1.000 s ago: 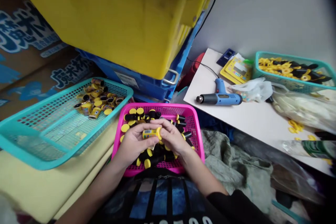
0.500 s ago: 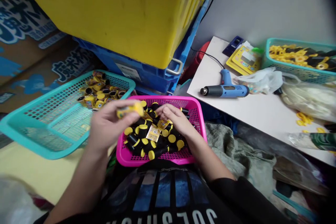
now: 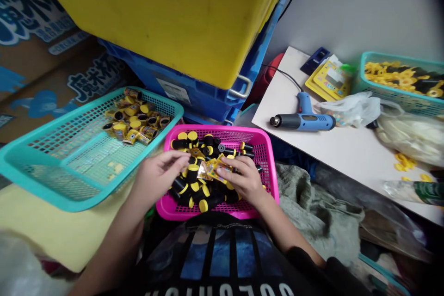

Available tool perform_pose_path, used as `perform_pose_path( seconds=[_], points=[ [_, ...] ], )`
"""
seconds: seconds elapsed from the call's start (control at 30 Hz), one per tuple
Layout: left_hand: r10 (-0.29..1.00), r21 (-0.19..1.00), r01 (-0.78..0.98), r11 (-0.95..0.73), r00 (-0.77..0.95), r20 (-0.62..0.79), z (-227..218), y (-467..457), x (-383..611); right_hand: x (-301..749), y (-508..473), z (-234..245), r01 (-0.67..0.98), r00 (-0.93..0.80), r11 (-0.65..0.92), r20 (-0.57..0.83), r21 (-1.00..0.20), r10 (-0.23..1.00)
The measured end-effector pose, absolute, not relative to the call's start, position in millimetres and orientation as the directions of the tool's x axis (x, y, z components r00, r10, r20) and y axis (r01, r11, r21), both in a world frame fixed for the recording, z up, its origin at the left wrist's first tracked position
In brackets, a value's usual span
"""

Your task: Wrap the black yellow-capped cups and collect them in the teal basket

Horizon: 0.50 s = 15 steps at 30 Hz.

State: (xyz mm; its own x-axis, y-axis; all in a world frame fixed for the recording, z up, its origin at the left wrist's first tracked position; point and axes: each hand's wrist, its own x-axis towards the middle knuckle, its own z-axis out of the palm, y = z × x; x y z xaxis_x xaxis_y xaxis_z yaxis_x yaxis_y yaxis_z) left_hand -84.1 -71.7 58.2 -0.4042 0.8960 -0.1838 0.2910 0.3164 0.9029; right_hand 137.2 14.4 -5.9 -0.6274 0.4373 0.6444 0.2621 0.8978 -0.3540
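Observation:
My left hand (image 3: 156,176) hovers over the left side of a pink basket (image 3: 272,173), its fingers loosely curved with a small gap to the thumb; nothing shows between them. My right hand (image 3: 244,178) pinches a yellow printed label sleeve (image 3: 218,166) between thumb and fingers above the basket's middle. Below both hands lies a heap of small black bottles with yellow caps (image 3: 203,205). Another printed sleeve (image 3: 202,171) rests partly against the held one. Left of my hands, a teal basket (image 3: 69,203) contains several bottles wrapped in yellow labels (image 3: 120,130).
Yellow (image 3: 166,18) and blue crates (image 3: 204,101) are stacked ahead. At right, a white table (image 3: 347,152) bears a blue heat gun (image 3: 308,121), plastic bags (image 3: 354,108), and a teal basket of yellow parts (image 3: 391,97). Printed cardboard boxes (image 3: 45,69) stand at left.
The yellow-labelled bottle is gone from my left hand, which has opened. My right hand has taken hold of a label sleeve. The view has shifted slightly.

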Motion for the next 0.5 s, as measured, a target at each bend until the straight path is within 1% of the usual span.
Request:
perform_pose_path(
  seconds=[0.07,0.13,0.2,0.23,0.27,0.3,0.33,0.37,0.4,0.43,0.5],
  points=[
    [0.918,0.938,0.104,0.332,-0.263,-0.296,53.2,-69.8,-72.4,135.2,9.1,-0.5,0.245,-0.517,0.917,0.757,-0.315,0.399],
    [0.926,0.940,-0.054,0.336,-0.162,-0.341,48.2,-67.0,-61.0,130.5,3.1,0.3,0.245,-0.438,0.917,0.808,-0.314,0.394],
    [0.928,0.935,-0.158,0.317,-0.150,-0.340,43.9,-64.4,-52.8,126.4,-1.1,-0.8,0.238,-0.421,0.915,0.815,-0.324,0.398],
    [0.927,0.934,-0.185,0.307,-0.165,-0.338,42.4,-63.4,-50.7,125.3,-1.7,-0.8,0.243,-0.422,0.902,0.798,-0.358,0.431],
    [0.924,0.933,-0.196,0.301,-0.182,-0.337,41.3,-62.5,-50.1,124.8,-1.0,0.2,0.254,-0.422,0.867,0.757,-0.429,0.499],
    [0.921,0.934,-0.195,0.299,-0.196,-0.336,40.7,-61.7,-50.8,124.9,1.0,2.5,0.261,-0.427,0.804,0.683,-0.534,0.592],
    [0.921,0.936,-0.183,0.299,-0.203,-0.334,40.7,-60.8,-52.5,125.1,4.2,6.0,0.256,-0.448,0.710,0.570,-0.656,0.689],
    [0.921,0.940,-0.165,0.298,-0.208,-0.328,41.2,-59.8,-54.6,125.2,8.6,10.5,0.241,-0.494,0.586,0.422,-0.774,0.760],
    [0.923,0.944,-0.146,0.295,-0.212,-0.321,42.2,-58.6,-56.7,124.7,13.6,15.5,0.224,-0.558,0.451,0.266,-0.864,0.786],
    [0.926,0.947,-0.130,0.293,-0.208,-0.315,43.3,-57.2,-58.3,123.4,18.9,20.5,0.211,-0.625,0.331,0.133,-0.920,0.769],
    [0.935,0.949,-0.128,0.289,-0.176,-0.309,45.6,-53.7,-59.2,118.3,28.1,28.6,0.209,-0.704,0.148,-0.044,-0.967,0.709]
  ],
)
